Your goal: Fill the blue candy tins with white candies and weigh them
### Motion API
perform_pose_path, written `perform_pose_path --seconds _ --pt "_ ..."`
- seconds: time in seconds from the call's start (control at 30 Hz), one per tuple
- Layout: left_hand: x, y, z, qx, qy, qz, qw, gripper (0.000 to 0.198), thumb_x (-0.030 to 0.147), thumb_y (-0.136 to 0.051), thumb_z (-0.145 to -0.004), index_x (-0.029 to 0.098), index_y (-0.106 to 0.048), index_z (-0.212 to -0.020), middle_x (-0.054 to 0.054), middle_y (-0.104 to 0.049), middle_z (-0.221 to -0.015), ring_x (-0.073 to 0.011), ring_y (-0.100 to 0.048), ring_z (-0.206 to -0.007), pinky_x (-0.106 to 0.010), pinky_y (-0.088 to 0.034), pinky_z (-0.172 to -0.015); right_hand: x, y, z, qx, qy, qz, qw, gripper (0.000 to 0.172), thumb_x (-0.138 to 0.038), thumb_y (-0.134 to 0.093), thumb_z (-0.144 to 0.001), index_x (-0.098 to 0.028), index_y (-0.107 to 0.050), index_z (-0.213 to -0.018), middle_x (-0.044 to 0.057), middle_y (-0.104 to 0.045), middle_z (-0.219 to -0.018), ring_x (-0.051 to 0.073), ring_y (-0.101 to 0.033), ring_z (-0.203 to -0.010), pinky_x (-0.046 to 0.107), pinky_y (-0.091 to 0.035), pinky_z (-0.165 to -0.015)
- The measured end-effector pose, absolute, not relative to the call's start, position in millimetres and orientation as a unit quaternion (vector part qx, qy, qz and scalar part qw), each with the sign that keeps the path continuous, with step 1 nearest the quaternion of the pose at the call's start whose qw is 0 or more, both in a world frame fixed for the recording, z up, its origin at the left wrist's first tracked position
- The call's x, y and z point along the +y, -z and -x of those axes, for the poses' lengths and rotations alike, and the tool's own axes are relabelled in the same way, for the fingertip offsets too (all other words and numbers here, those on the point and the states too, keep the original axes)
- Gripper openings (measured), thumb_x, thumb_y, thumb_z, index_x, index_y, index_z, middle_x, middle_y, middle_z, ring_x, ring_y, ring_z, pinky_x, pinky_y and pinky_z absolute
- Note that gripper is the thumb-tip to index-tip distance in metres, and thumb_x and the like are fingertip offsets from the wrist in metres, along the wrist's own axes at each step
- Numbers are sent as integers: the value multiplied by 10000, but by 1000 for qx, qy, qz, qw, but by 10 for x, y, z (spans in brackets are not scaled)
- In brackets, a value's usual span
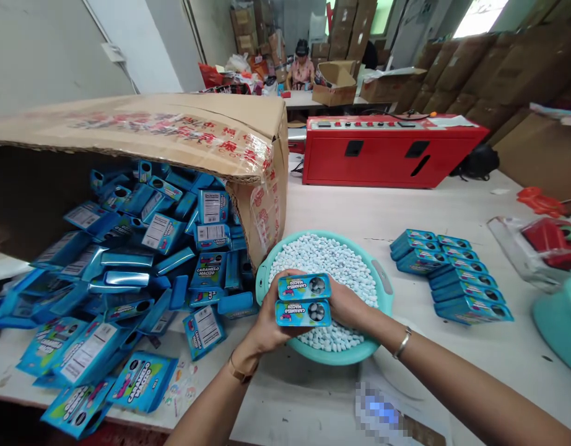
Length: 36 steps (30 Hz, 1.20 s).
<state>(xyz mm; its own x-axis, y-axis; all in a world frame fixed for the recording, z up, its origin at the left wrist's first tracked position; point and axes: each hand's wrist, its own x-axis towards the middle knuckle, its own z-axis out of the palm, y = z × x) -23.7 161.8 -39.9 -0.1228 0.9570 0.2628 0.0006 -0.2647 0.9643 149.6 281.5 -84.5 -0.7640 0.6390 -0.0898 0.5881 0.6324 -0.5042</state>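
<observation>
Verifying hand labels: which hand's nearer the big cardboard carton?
Left. The left hand is at the carton side of the two held blue boxes; the right hand is at their opposite side, farther from it.

Bare arms (462, 371), a band (241, 370) and a bangle (403, 342)

The left hand (269, 316) and right hand (345, 305) were bare, like the forearms down to the near side. The band, thin and brownish, circled the left wrist; the bangle, narrow, silver and shiny, circled the right.
</observation>
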Motion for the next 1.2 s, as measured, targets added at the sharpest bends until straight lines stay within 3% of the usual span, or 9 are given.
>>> perform_pose_path --seconds 0.1,0.27,0.43,0.53,0.63,0.8,0.93,1.1,1.2 --pt "1518 304 258 438 -585 -531 430 816 370 -846 -651 222 -439 -1342 -107 -578 -1284 -296 -568 -1198 -411 -466 -1038 2906 798 -1465 -876 -325 351 63 233 -267 -530 -874 -206 -610 -1083 84 -663 -1008 224 -606 -862 300 -409 -736" --pt "1284 185 232 435 -542 -528 488 1029 266 -849 -660 300 -220 -1475 -56 -594 -1241 -251 -592 -1140 -417 -438 -1054 3078 685 -1517 -814 -381 402 174 219 -322 -495 -889 -188 -646 -975 55 -689 -880 213 -616 -822 309 -423 -736" --pt "959 251 -202 373 -527 -545 534 795 285 -852 -671 303 -382 -1312 -39 -572 -1178 -231 -612 -1059 -403 -487 -970 3225 549 -1578 -695 -499 474 206 184 -326 -547 -888 -170 -637 -851 18 -639 -726 121 -527 -583 221 -367 -524" --pt "801 346 -637 322 -517 -563 558 649 236 -791 -751 301 -376 -1246 -54 -573 -1196 -208 -641 -1026 -377 -508 -933 3267 431 -1599 -607 -584 511 169 136 -285 -613 -873 -171 -619 -799 -14 -573 -627 76 -408 -461 198 -255 -410" --pt "800 475 -1068 285 -512 -589 557 570 202 -730 -806 286 -353 -1225 -93 -580 -1232 -228 -639 -1094 -393 -493 -964 3285 295 -1622 -567 -624 518 143 115 -233 -643 -855 -164 -615 -767 -17 -550 -604 67 -394 -434 191 -231 -375" --pt "1141 752 -1551 343 -522 -591 510 550 202 -734 -764 251 -394 -1193 -79 -572 -1187 -220 -637 -1049 -419 -486 -963 3364 101 -1711 -520 -688 487 140 109 -220 -574 -899 -163 -577 -807 -31 -510 -619 47 -389 -424 152 -260 -374" --pt "1424 915 -1706 377 -527 -588 484 568 172 -728 -733 236 -422 -1208 -85 -541 -1242 -236 -578 -1131 -440 -451 -1006 3468 21 -1819 -483 -727 460 165 147 -243 -463 -961 -177 -520 -842 -51 -454 -614 38 -361 -414 122 -232 -360" --pt "1600 979 -1678 387 -473 -591 526 559 99 -690 -722 212 -449 -1214 -98 -574 -1221 -241 -601 -1121 -456 -447 -1016 3553 38 -1936 -375 -804 415 203 211 -252 -370 -998 -170 -494 -847 -50 -442 -593 39 -346 -386 110 -206 -322" --pt "1625 942 -1586 395 -459 -605 517 572 100 -724 -708 215 -499 -1221 -134 -525 -1359 -292 -473 -1336 -489 -339 -1123 3589 60 -1977 -333 -825 405 210 182 -229 -394 -988 -168 -497 -851 -54 -435 -575 39 -346 -369 111 -202 -309"
